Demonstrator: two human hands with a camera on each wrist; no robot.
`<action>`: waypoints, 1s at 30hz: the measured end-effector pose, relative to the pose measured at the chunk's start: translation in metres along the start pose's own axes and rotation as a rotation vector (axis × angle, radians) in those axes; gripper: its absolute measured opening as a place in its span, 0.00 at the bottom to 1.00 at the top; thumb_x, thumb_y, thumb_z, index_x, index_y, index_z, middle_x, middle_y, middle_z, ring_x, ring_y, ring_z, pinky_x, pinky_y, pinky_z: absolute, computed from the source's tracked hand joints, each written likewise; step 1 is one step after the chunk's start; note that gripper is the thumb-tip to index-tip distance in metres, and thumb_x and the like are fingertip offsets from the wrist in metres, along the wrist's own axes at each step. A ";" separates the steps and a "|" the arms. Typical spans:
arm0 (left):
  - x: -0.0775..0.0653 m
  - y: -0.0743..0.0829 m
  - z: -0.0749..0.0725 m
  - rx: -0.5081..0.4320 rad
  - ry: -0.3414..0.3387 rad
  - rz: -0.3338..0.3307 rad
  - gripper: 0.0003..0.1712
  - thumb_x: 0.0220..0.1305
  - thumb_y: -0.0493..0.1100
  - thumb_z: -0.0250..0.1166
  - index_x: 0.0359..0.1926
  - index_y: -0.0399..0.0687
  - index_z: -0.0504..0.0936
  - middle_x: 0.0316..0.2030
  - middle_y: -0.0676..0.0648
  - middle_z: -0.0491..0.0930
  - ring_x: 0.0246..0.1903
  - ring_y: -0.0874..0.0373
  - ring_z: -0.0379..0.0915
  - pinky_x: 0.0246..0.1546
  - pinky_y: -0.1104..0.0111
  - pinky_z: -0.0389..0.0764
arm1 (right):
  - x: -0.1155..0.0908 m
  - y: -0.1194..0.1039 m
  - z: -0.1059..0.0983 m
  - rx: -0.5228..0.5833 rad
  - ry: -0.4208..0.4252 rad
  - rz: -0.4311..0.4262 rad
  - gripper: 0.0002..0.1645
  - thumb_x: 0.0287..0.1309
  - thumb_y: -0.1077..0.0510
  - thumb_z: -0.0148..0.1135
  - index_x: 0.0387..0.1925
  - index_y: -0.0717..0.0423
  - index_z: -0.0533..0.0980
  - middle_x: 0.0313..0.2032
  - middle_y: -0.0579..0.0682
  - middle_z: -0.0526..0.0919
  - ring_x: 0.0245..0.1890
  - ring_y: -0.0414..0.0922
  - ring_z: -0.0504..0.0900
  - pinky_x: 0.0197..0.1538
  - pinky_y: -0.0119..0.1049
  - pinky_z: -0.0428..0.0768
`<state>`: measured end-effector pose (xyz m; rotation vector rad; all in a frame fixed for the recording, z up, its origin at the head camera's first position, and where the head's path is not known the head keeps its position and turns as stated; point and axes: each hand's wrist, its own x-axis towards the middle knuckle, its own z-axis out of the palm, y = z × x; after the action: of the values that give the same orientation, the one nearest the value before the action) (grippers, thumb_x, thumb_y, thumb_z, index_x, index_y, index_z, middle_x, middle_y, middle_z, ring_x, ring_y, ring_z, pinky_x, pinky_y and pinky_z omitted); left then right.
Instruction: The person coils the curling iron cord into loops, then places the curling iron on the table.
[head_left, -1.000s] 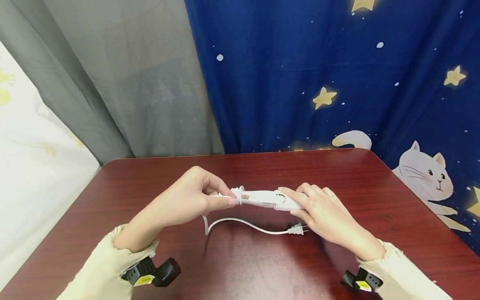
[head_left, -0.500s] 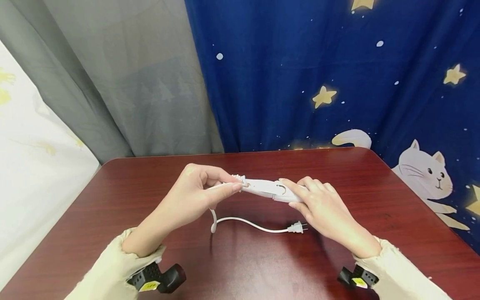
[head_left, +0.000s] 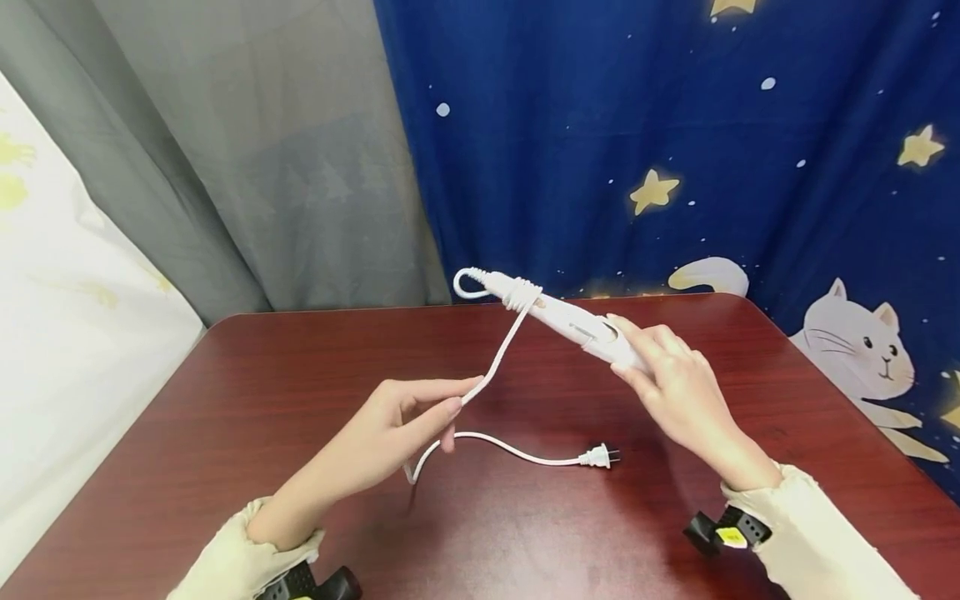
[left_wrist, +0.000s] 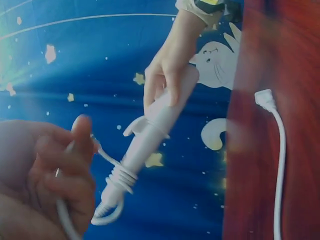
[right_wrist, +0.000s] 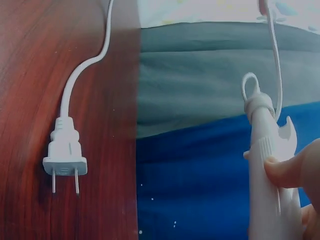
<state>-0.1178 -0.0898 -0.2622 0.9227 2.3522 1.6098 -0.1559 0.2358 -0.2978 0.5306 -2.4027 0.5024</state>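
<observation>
My right hand (head_left: pixel 678 383) grips the thick end of a white curling iron (head_left: pixel 566 321). It is raised above the table, tilted with its cord end up and to the left. Several turns of white power cord (head_left: pixel 495 362) wrap its handle near that end, and a small loop stands out at the tip. Below and to the left, my left hand (head_left: pixel 397 429) pinches the cord between thumb and fingers, drawing a fairly straight length from the turns. A lever (left_wrist: pixel 134 126) juts from the iron's side in the left wrist view. My right palm hides the iron's far end.
The cord's two-pin plug (head_left: pixel 598 456) lies on the reddish-brown table (head_left: pixel 525 533), pins pointing right, with a curved stretch of cord beside it. Grey (head_left: pixel 315 167) and blue star-patterned (head_left: pixel 570 125) curtains hang behind the table's back edge. White cloth (head_left: pixel 67 333) hangs at left.
My left hand has moved from the iron's handle down and left, bringing a length of cord with it. My right hand has raised and tilted the iron, cord end upward. The plug stays put.
</observation>
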 end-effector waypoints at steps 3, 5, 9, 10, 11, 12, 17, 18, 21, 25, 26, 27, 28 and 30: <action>-0.005 -0.009 0.003 -0.044 -0.035 -0.026 0.18 0.68 0.46 0.52 0.58 0.62 0.73 0.21 0.44 0.73 0.08 0.62 0.54 0.04 0.69 0.61 | 0.001 0.004 -0.003 0.033 0.002 0.060 0.34 0.50 0.61 0.66 0.61 0.47 0.67 0.40 0.56 0.75 0.37 0.53 0.74 0.32 0.50 0.68; -0.007 -0.014 0.007 -0.052 -0.050 -0.025 0.19 0.69 0.46 0.52 0.59 0.65 0.72 0.21 0.44 0.72 0.07 0.63 0.53 0.04 0.69 0.60 | 0.001 0.006 -0.004 0.056 -0.001 0.102 0.34 0.51 0.61 0.65 0.61 0.47 0.67 0.41 0.56 0.75 0.39 0.54 0.74 0.33 0.50 0.68; -0.008 -0.026 0.015 -0.073 -0.100 0.004 0.20 0.69 0.45 0.50 0.61 0.64 0.70 0.20 0.47 0.72 0.09 0.64 0.55 0.05 0.68 0.61 | 0.002 0.009 -0.009 0.114 0.009 0.138 0.34 0.52 0.62 0.64 0.62 0.49 0.67 0.42 0.57 0.74 0.39 0.54 0.73 0.35 0.49 0.67; -0.007 -0.028 0.016 -0.081 -0.118 0.004 0.21 0.70 0.45 0.50 0.61 0.64 0.69 0.20 0.47 0.73 0.09 0.64 0.56 0.05 0.67 0.62 | 0.002 0.010 -0.010 0.134 0.015 0.141 0.34 0.52 0.63 0.64 0.62 0.50 0.67 0.42 0.58 0.74 0.39 0.54 0.73 0.35 0.49 0.67; -0.007 -0.032 0.018 -0.090 -0.137 0.002 0.21 0.70 0.44 0.50 0.62 0.64 0.69 0.20 0.48 0.73 0.09 0.63 0.56 0.06 0.67 0.62 | 0.002 0.010 -0.011 0.156 0.023 0.142 0.34 0.52 0.64 0.64 0.62 0.50 0.67 0.42 0.58 0.75 0.38 0.53 0.73 0.36 0.48 0.66; -0.006 -0.035 0.019 -0.092 -0.156 -0.001 0.21 0.70 0.44 0.50 0.62 0.64 0.68 0.20 0.48 0.73 0.10 0.63 0.56 0.06 0.67 0.62 | 0.003 0.010 -0.013 0.177 0.029 0.142 0.34 0.51 0.65 0.64 0.61 0.51 0.67 0.41 0.58 0.75 0.38 0.53 0.72 0.36 0.47 0.65; 0.002 -0.056 0.019 -0.101 -0.208 -0.008 0.23 0.69 0.41 0.51 0.64 0.59 0.67 0.19 0.46 0.74 0.11 0.61 0.58 0.06 0.68 0.62 | 0.002 0.006 -0.023 0.252 0.030 0.124 0.34 0.51 0.66 0.63 0.62 0.51 0.67 0.43 0.57 0.75 0.38 0.47 0.69 0.38 0.39 0.62; 0.004 -0.060 0.019 -0.103 -0.207 -0.011 0.23 0.68 0.41 0.52 0.63 0.58 0.67 0.19 0.44 0.74 0.11 0.61 0.58 0.06 0.69 0.62 | 0.001 0.005 -0.025 0.262 0.026 0.117 0.34 0.52 0.66 0.63 0.62 0.50 0.67 0.43 0.57 0.75 0.38 0.46 0.68 0.38 0.38 0.62; 0.011 -0.074 0.016 -0.106 -0.184 -0.032 0.23 0.67 0.40 0.53 0.63 0.55 0.69 0.19 0.38 0.74 0.10 0.61 0.57 0.07 0.70 0.60 | 0.000 0.003 -0.031 0.288 0.007 0.088 0.35 0.52 0.65 0.63 0.62 0.48 0.67 0.44 0.54 0.75 0.39 0.42 0.66 0.38 0.34 0.62; 0.020 -0.091 0.012 -0.104 -0.149 -0.069 0.20 0.66 0.39 0.55 0.59 0.47 0.72 0.20 0.32 0.74 0.09 0.62 0.56 0.08 0.72 0.60 | -0.003 0.001 -0.039 0.309 -0.042 0.029 0.36 0.52 0.66 0.63 0.62 0.47 0.67 0.46 0.50 0.75 0.39 0.37 0.66 0.38 0.30 0.62; 0.022 -0.095 0.012 -0.102 -0.143 -0.079 0.20 0.66 0.38 0.55 0.58 0.43 0.73 0.20 0.31 0.74 0.09 0.62 0.57 0.08 0.72 0.61 | -0.004 0.000 -0.041 0.309 -0.054 0.014 0.36 0.51 0.66 0.63 0.62 0.47 0.67 0.45 0.48 0.75 0.39 0.37 0.65 0.38 0.30 0.62; 0.025 -0.098 0.011 -0.098 -0.136 -0.085 0.19 0.65 0.38 0.55 0.57 0.40 0.74 0.20 0.32 0.75 0.09 0.63 0.57 0.09 0.72 0.61 | -0.005 0.000 -0.043 0.314 -0.068 -0.002 0.36 0.51 0.67 0.64 0.62 0.47 0.67 0.45 0.47 0.74 0.38 0.36 0.65 0.37 0.29 0.62; 0.027 -0.101 0.010 -0.091 -0.129 -0.094 0.18 0.65 0.37 0.56 0.55 0.36 0.74 0.20 0.33 0.75 0.09 0.63 0.58 0.09 0.73 0.62 | -0.005 -0.001 -0.045 0.322 -0.083 -0.020 0.37 0.50 0.67 0.64 0.62 0.47 0.67 0.45 0.45 0.74 0.38 0.36 0.66 0.37 0.29 0.62; 0.032 -0.107 0.009 -0.075 -0.117 -0.112 0.17 0.64 0.36 0.57 0.52 0.32 0.75 0.20 0.35 0.77 0.09 0.63 0.59 0.09 0.73 0.63 | -0.007 -0.004 -0.048 0.333 -0.114 -0.059 0.37 0.50 0.68 0.64 0.62 0.47 0.66 0.44 0.43 0.74 0.39 0.36 0.66 0.36 0.28 0.64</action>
<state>-0.1827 -0.0901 -0.3538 0.8302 2.2083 1.5465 -0.1261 0.2565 -0.2661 0.7903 -2.4134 0.8751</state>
